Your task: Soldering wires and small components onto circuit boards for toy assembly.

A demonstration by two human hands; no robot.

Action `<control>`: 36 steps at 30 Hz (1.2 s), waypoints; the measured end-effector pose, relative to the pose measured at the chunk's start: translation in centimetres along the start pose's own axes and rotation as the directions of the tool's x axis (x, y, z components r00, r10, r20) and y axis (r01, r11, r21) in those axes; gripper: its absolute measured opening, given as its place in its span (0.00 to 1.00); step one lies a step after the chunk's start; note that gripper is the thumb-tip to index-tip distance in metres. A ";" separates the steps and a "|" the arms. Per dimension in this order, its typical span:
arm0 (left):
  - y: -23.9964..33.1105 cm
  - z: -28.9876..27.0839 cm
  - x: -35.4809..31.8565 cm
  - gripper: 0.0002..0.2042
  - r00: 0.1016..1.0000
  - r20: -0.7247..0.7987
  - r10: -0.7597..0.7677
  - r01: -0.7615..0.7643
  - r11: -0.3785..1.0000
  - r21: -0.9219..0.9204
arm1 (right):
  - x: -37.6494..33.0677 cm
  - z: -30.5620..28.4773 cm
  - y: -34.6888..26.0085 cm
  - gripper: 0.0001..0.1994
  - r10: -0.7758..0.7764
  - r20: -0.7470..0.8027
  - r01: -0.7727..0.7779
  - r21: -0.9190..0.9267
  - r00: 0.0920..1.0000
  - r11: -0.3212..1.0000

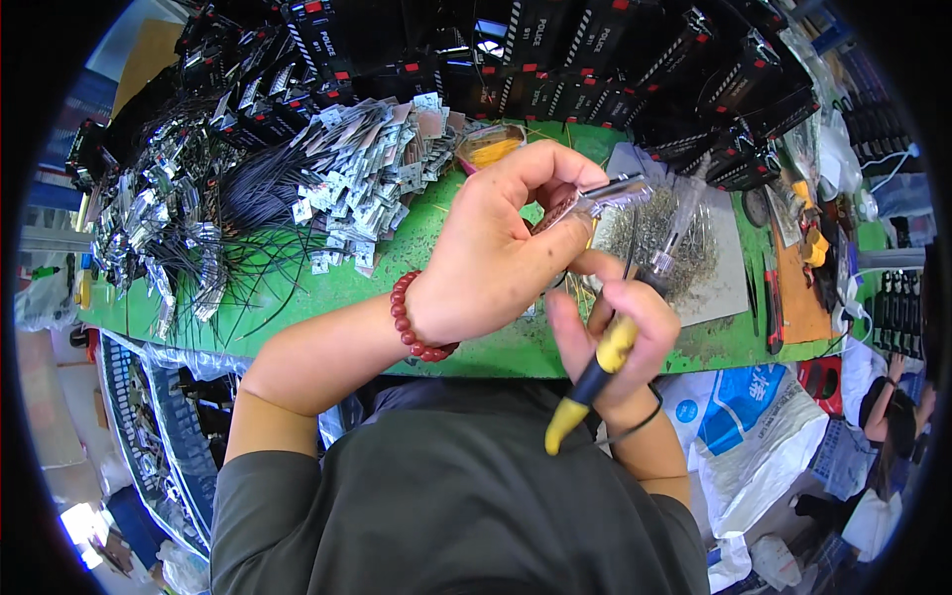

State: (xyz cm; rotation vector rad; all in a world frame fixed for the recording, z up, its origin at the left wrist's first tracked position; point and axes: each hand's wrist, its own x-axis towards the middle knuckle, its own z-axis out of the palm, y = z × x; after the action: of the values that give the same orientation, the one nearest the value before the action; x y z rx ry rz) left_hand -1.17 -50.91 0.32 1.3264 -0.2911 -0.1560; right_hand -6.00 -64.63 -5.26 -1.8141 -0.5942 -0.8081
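Observation:
My left hand (486,253), with a red bead bracelet at the wrist, pinches a small shiny silver-and-dark part (617,190) between thumb and fingers. My fingers hide some of the part. Wrapped round the yellow-and-black handle of a soldering iron (617,342) is my right hand (635,317), just below and right of the left. The iron slants up and away, its metal collar and shaft above the hand. Behind it a heap of fine metal wire bits (684,233) lies on a pale sheet (729,268).
Left on the green table (436,342) are a pile of small circuit boards (367,169) with black wires, and shiny silver parts (159,213). A small tub (491,147) holds something yellow. Black boxes (535,50) line the back. Red-handled pliers (772,307) lie right.

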 end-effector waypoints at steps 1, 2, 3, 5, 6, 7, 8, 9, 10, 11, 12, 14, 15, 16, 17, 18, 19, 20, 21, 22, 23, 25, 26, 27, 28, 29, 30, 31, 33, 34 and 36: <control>-1.0 -0.4 0.2 0.10 1.000 0.010 0.011 -0.011 1.000 -0.001 | -0.5 0.3 0.9 0.22 -0.032 -0.001 0.032 -0.064 0.999 0.997; -1.9 -0.8 0.5 0.11 1.000 0.020 0.022 -0.022 1.000 -0.002 | -0.6 0.5 1.2 0.22 -0.034 -0.016 0.033 -0.044 0.999 0.998; -1.8 -0.8 0.3 0.12 0.999 0.003 -0.049 0.049 0.996 -0.077 | -0.7 0.4 1.1 0.22 -0.058 0.031 0.061 -0.116 0.998 0.991; -1.6 -1.5 0.0 0.14 0.965 0.103 -0.239 0.255 0.949 -0.187 | -1.1 -0.1 1.3 0.21 -0.074 0.111 0.097 -0.223 0.991 0.970; -1.7 -1.0 0.0 0.15 0.972 0.089 -0.216 0.231 0.948 -0.219 | -1.4 0.1 1.5 0.21 -0.050 0.074 0.063 -0.171 0.996 0.983; -1.7 -1.0 -0.1 0.15 0.972 0.089 -0.218 0.232 0.947 -0.221 | -1.7 0.3 1.9 0.20 -0.026 0.038 0.030 -0.117 0.999 0.993; -1.8 -1.0 -0.1 0.15 0.970 0.092 -0.226 0.242 0.942 -0.232 | -2.5 0.3 2.4 0.20 -0.079 -0.004 0.079 -0.075 0.997 0.994; -1.8 -1.1 -0.1 0.15 0.968 0.094 -0.234 0.250 0.937 -0.242 | -1.9 0.0 1.7 0.20 -0.039 0.005 0.039 -0.035 0.999 0.999; -1.7 -1.1 0.0 0.16 0.969 0.078 -0.233 0.246 0.936 -0.251 | -2.1 0.3 1.9 0.19 -0.060 -0.089 0.054 -0.063 0.994 0.997; -1.9 -1.1 0.0 0.16 0.970 0.077 -0.232 0.245 0.936 -0.253 | -2.3 0.7 2.1 0.19 -0.083 -0.181 0.067 -0.093 0.980 0.993; -2.1 -1.1 0.0 0.17 0.970 0.054 -0.237 0.243 0.932 -0.269 | -2.3 0.3 2.0 0.20 -0.066 -0.121 0.051 -0.123 0.990 0.991; -2.8 -1.5 0.0 0.17 0.964 0.046 -0.262 0.264 0.920 -0.289 | -2.2 0.8 2.2 0.21 -0.132 -0.130 0.126 -0.049 0.983 0.991; -3.1 -1.6 -0.1 0.17 0.964 0.044 -0.262 0.263 0.920 -0.291 | -2.0 0.8 2.0 0.22 -0.138 -0.107 0.131 -0.064 0.985 0.989; -3.4 -1.7 -0.2 0.16 0.951 0.072 -0.302 0.308 0.889 -0.340 | -2.0 0.9 2.2 0.21 -0.157 -0.086 0.151 -0.067 0.984 0.986; -3.5 -1.8 -0.3 0.16 0.935 0.102 -0.339 0.351 0.853 -0.387 | -2.0 1.0 2.5 0.21 -0.175 -0.064 0.171 -0.068 0.982 0.983; -3.6 -1.8 -0.3 0.16 0.918 0.104 -0.384 0.392 0.832 -0.393 | -2.0 0.9 2.8 0.22 -0.213 -0.007 0.212 -0.095 0.977 0.973; -3.8 -1.9 -0.3 0.16 0.918 0.101 -0.385 0.392 0.831 -0.396 | -2.0 0.8 2.9 0.22 -0.208 0.020 0.209 -0.097 0.978 0.973; -4.1 -2.0 -0.4 0.15 0.905 0.095 -0.414 0.412 0.801 -0.435 | -2.0 0.7 3.0 0.23 -0.202 0.048 0.206 -0.099 0.978 0.973; -4.3 -1.9 -0.3 0.15 0.893 0.091 -0.441 0.428 0.770 -0.473 | -2.0 0.3 3.1 0.23 -0.183 0.089 0.194 -0.132 0.979 0.972; -4.0 -1.6 -0.4 0.14 0.890 0.060 -0.453 0.419 0.756 -0.503 | -1.7 0.4 3.1 0.22 -0.195 0.068 0.202 -0.141 0.979 0.969; -4.1 -2.0 -0.2 0.14 0.890 0.057 -0.453 0.421 0.767 -0.484 | -1.5 0.5 3.0 0.21 -0.206 0.047 0.211 -0.150 0.977 0.966; -3.1 -3.0 0.7 0.14 0.922 0.027 -0.385 0.353 0.814 -0.461 | -1.5 0.2 3.3 0.21 -0.173 0.098 0.187 -0.160 0.980 0.969; -2.3 -4.0 1.3 0.14 0.967 -0.013 -0.253 0.229 0.895 -0.381 | -1.2 -0.2 3.4 0.21 -0.158 0.134 0.181 -0.188 0.978 0.965; -1.5 -4.5 1.7 0.14 0.982 -0.077 -0.173 0.137 0.929 -0.345 | -1.3 -0.4 4.2 0.21 -0.157 0.116 0.177 -0.193 0.981 0.965; -0.5 -5.6 1.8 0.14 0.997 -0.066 -0.024 0.004 0.959 -0.284 | -0.9 -1.3 4.3 0.21 -0.140 0.186 0.182 -0.234 0.972 0.955; 0.4 -6.3 1.8 0.13 0.989 -0.107 0.104 -0.123 0.974 -0.192 | -0.4 -2.1 4.3 0.20 -0.119 0.254 0.189 -0.274 0.960 0.943; 1.4 -7.4 1.4 0.13 0.969 -0.104 0.222 -0.230 0.971 -0.070 | -0.2 -2.4 4.5 0.18 -0.101 0.255 0.181 -0.311 0.962 0.933; 1.7 -8.4 1.0 0.14 0.957 -0.153 0.245 -0.245 0.969 0.022 | 0.0 -2.7 4.8 0.16 -0.052 0.310 0.155 -0.317 0.949 0.936; 1.0 -10.8 -0.6 0.16 0.933 -0.217 0.288 -0.222 0.933 0.283 | -0.3 -3.3 5.6 0.13 0.063 0.401 0.092 -0.357 0.914 0.929; -0.3 -12.2 -1.7 0.17 0.922 -0.247 0.300 -0.176 0.889 0.422 | -0.6 -3.4 5.8 0.13 0.061 0.407 0.092 -0.346 0.911 0.934; -3.8 -13.6 -4.5 0.20 0.910 -0.315 0.270 -0.013 0.777 0.629 | -1.8 -3.6 6.1 0.13 0.130 0.455 0.076 -0.407 0.881 0.910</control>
State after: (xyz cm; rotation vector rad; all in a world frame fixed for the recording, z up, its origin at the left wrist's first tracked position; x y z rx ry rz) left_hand -1.24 -37.94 -6.79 1.9442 -0.0972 0.3738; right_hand -3.72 -70.22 -9.39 -2.4434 -0.7444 -0.4824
